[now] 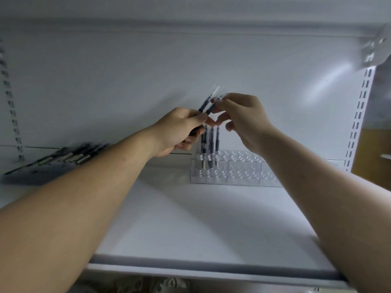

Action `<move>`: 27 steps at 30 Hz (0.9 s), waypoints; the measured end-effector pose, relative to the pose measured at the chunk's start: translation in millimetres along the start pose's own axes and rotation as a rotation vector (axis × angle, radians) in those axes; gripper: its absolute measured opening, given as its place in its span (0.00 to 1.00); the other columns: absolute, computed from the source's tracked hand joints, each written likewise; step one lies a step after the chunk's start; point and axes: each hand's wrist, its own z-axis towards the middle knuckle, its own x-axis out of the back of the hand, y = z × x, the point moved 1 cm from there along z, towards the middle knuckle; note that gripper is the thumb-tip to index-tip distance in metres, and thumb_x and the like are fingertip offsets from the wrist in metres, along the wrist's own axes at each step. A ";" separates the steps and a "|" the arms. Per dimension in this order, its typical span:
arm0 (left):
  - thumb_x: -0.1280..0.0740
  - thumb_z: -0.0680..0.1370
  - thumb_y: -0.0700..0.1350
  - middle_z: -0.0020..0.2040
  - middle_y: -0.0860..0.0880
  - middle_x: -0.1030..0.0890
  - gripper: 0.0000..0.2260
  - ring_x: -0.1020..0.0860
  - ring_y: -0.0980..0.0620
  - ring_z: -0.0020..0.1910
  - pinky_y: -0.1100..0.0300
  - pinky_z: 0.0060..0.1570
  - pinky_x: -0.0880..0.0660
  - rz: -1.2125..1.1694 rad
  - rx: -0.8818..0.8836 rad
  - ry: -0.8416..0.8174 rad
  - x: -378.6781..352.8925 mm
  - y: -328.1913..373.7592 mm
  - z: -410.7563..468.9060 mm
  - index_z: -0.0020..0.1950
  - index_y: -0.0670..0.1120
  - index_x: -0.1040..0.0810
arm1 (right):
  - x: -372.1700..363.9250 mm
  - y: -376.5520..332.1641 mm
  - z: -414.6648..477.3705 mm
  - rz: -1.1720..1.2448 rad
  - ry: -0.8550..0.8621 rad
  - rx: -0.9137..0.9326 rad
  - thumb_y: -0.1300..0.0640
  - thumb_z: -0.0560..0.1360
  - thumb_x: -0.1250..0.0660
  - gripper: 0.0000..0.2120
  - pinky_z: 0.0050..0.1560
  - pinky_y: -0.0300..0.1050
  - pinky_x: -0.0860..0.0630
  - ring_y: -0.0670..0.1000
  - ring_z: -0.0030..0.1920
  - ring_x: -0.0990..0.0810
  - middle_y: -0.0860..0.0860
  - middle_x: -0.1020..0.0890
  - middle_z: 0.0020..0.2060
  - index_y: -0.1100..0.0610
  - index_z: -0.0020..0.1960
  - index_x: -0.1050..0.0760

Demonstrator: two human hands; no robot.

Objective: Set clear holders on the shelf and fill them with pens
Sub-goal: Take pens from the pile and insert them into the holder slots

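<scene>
A clear stepped holder (239, 170) with many round holes stands at the back of the white shelf (190, 218). Three dark pens (211, 142) stand upright in its left rear holes. Above them my left hand (179, 130) grips a small bunch of dark pens (206, 104) with clear caps, tilted up to the right. My right hand (243, 117) pinches the upper end of one pen in that bunch with thumb and forefinger.
A pile of loose dark pens (63, 158) lies on the shelf at the far left. Slotted uprights (357, 121) run down both sides of the white back panel. The shelf's front lip (211, 269) crosses the bottom.
</scene>
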 end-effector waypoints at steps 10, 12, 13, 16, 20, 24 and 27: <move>0.40 0.88 0.45 0.39 0.48 0.23 0.13 0.35 0.53 0.28 0.60 0.27 0.44 0.008 -0.011 0.013 4.8 -0.3 0.3 0.62 0.39 0.19 | 15.1 -5.7 7.7 0.179 0.238 0.020 0.60 0.84 0.37 0.09 0.35 0.45 0.27 0.53 0.38 0.13 0.54 0.14 0.40 0.64 0.55 0.21; 0.40 0.88 0.45 0.38 0.48 0.23 0.13 0.37 0.54 0.27 0.60 0.26 0.45 0.016 -0.012 0.007 5.0 -0.1 1.0 0.62 0.39 0.19 | 21.8 -4.1 10.3 0.062 0.285 0.064 0.58 0.84 0.37 0.08 0.35 0.43 0.27 0.51 0.37 0.14 0.52 0.15 0.40 0.60 0.55 0.20; 0.40 0.88 0.45 0.37 0.49 0.24 0.13 0.38 0.54 0.27 0.61 0.26 0.45 0.020 -0.011 0.001 4.4 -0.2 0.7 0.63 0.39 0.20 | 23.9 -0.7 11.1 -0.042 0.292 0.094 0.57 0.85 0.37 0.08 0.35 0.43 0.27 0.51 0.37 0.13 0.52 0.14 0.40 0.58 0.55 0.20; 0.41 0.88 0.45 0.35 0.50 0.29 0.13 0.41 0.55 0.27 0.63 0.24 0.44 0.030 -0.013 -0.006 5.1 0.4 -0.7 0.64 0.39 0.21 | 20.9 10.1 12.0 -0.291 0.232 0.130 0.55 0.84 0.36 0.08 0.35 0.44 0.25 0.52 0.37 0.13 0.50 0.13 0.40 0.56 0.54 0.20; 0.41 0.88 0.46 0.34 0.51 0.34 0.13 0.40 0.55 0.27 0.64 0.24 0.42 0.067 -0.022 0.002 5.5 -0.7 -0.2 0.64 0.40 0.21 | 11.3 17.9 8.0 -0.448 0.114 0.113 0.57 0.83 0.36 0.07 0.41 0.48 0.21 0.52 0.37 0.13 0.50 0.13 0.39 0.57 0.53 0.20; 0.42 0.88 0.48 0.34 0.52 0.35 0.14 0.41 0.55 0.27 0.63 0.25 0.45 0.068 -0.027 0.018 4.5 0.4 -0.6 0.64 0.42 0.21 | 7.4 19.3 6.6 -0.549 0.082 0.123 0.55 0.83 0.36 0.06 0.32 0.41 0.29 0.52 0.38 0.14 0.51 0.13 0.39 0.54 0.52 0.21; 0.44 0.89 0.48 0.33 0.53 0.35 0.15 0.42 0.54 0.28 0.59 0.29 0.48 0.063 -0.032 0.020 3.9 0.9 -0.5 0.64 0.42 0.21 | 8.3 21.3 6.1 -0.574 0.054 0.090 0.55 0.84 0.36 0.06 0.29 0.38 0.32 0.51 0.37 0.15 0.51 0.13 0.38 0.55 0.52 0.22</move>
